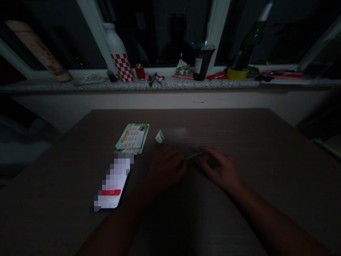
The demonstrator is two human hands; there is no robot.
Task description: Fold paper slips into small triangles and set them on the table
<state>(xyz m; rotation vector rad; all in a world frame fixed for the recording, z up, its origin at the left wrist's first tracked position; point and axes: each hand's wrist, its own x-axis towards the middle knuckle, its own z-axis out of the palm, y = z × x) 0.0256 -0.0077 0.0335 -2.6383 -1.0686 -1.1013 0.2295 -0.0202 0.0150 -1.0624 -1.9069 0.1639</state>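
A thin pale strip, perhaps paper seen edge-on, spans the gap between my hands above the table. My left hand is closed at its left end, with the fingers curled and dark in shadow. At the other end, my right hand pinches it between thumb and fingers. Just beyond my left hand lies a small folded paper piece with a coloured print. Farther left is a stack of printed calendar cards. The dim light hides the fingertips' detail.
A lit phone lies left of my left forearm on the wooden table. Along the stone windowsill stand a red-checked white bottle, a dark cup, a green bottle in a yellow ring, and small clutter.
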